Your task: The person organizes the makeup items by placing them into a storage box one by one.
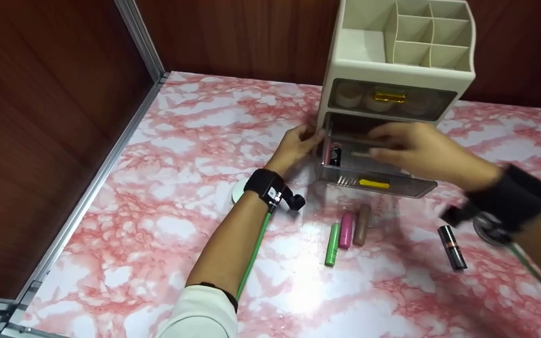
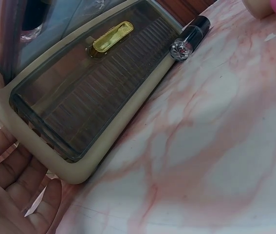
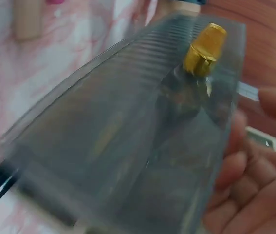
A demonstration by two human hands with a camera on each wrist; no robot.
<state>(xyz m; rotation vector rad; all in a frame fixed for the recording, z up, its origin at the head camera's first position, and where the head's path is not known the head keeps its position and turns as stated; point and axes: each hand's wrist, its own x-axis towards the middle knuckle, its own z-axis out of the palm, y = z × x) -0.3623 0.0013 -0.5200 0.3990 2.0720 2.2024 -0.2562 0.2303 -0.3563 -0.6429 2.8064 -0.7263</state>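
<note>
A cream cosmetics organizer (image 1: 395, 68) stands at the back, its clear lower drawer (image 1: 406, 188) pulled out. My left hand (image 1: 294, 148) rests against the organizer's left side, thumb by the drawer's edge; in the left wrist view its fingers lie loosely along the side wall. Over the drawer is my right hand (image 1: 406, 145), blurred by motion, thumb and fingers apart, with nothing plainly visible between them. A black cosmetic tube (image 1: 335, 156) lies inside the drawer's left end. In the right wrist view, the drawer's gold handle (image 3: 206, 48) shows in front of the right hand (image 3: 254, 180).
A green tube (image 1: 332, 245), a pink tube (image 1: 346, 230) and a brown tube (image 1: 361, 225) lie before the drawer. A black lipstick (image 1: 452, 247) lies farther right. The closed upper drawer (image 1: 421, 89) contains round items. Wood panels (image 1: 233, 42) bound the marbled table (image 1: 181, 225).
</note>
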